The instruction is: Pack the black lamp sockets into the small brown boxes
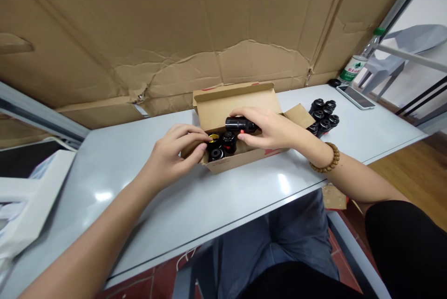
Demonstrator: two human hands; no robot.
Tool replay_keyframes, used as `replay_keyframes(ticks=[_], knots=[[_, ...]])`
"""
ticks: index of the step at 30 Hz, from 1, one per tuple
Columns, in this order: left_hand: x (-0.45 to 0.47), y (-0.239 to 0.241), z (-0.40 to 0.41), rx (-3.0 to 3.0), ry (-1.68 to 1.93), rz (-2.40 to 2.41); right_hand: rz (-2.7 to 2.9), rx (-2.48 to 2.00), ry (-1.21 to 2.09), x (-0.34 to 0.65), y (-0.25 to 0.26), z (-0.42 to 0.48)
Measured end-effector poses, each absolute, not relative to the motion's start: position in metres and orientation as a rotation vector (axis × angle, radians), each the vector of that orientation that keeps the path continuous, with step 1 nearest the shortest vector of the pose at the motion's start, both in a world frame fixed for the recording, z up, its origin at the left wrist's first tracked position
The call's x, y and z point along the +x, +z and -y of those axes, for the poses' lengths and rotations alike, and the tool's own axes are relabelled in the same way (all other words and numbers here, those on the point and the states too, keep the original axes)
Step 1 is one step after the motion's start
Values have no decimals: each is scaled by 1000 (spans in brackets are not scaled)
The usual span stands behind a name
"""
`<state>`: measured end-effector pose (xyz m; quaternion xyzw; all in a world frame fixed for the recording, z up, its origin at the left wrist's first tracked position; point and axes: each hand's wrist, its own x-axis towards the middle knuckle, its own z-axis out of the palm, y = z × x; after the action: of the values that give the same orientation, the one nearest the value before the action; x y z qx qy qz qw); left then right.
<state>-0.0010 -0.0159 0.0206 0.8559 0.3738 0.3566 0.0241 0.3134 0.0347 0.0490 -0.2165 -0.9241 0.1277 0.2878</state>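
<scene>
While I watch through the head camera from my remote station, the right hand (268, 126) is closed around a black cylinder (240, 125) with a red mark near its lower edge, fingers across the top and thumb beneath, holding it roughly level above the open cardboard box (234, 107). The left hand (178, 154) is curled at the left end of the box, its fingertips (204, 146) beside a gold-rimmed black piece (213, 140); I cannot tell whether they grip this piece or only touch it. Two more black pieces (228, 142) (216, 153) stand close beside it inside the box. To the right of the box, a tight cluster of similar black pieces (323, 116) stands on end, with a smartphone (355, 97) farther right. A wooden bead bracelet (326, 158) circles the right wrist, in front of the box. I judge the cylinder stiff and fairly light, though its smooth, glossy surface may prove slippery. The surest hold appears to be around its full body, not at its ends. The thin box walls look likely to give under pressure.
</scene>
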Motion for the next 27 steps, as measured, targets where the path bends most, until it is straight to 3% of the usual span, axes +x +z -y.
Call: replay_keyframes(ticks=[27], knots=[[-1, 21, 16, 2659, 1082, -1157, 2453, -489, 334, 313, 45, -41]])
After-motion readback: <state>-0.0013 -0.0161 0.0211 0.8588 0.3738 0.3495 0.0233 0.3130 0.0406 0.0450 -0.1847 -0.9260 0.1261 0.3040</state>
